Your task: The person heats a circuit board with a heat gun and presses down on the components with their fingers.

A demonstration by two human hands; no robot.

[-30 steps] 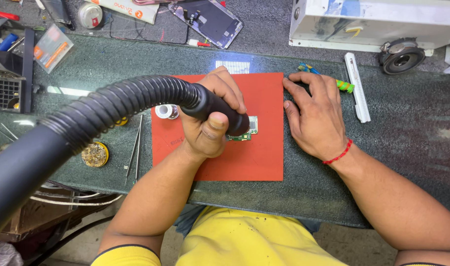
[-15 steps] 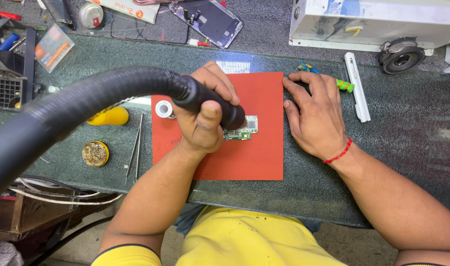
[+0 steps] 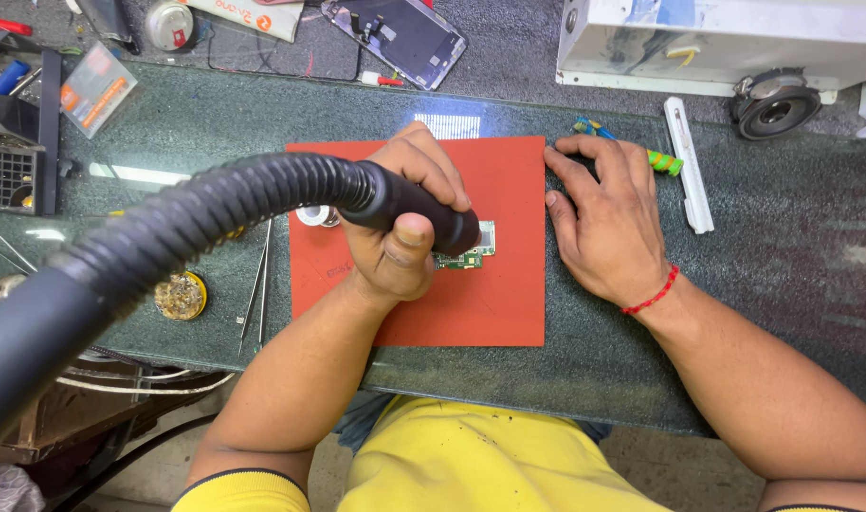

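My left hand (image 3: 400, 228) grips the black handle of a hot-air tool (image 3: 409, 204) whose thick ribbed hose (image 3: 186, 228) runs off to the lower left. The nozzle end points down at a small green circuit board (image 3: 471, 248) lying on a red mat (image 3: 490, 284). My right hand (image 3: 599, 223) rests flat, fingers spread, half on the mat's right edge and half on the dark glass table top (image 3: 783, 246). It holds nothing. A red thread sits on its wrist.
Tweezers (image 3: 257, 284) and a round tin of brass wool (image 3: 179, 296) lie left of the mat. A solder spool (image 3: 316, 216) sits at the mat's left edge. A dismantled phone (image 3: 395, 33), a white machine (image 3: 717, 38), a white bar (image 3: 689, 161) and a green-handled tool (image 3: 656, 159) lie behind.
The hose has swung a little across the left side of the view, and the left hand shifted slightly with the tool over the board. The right hand has stayed put.
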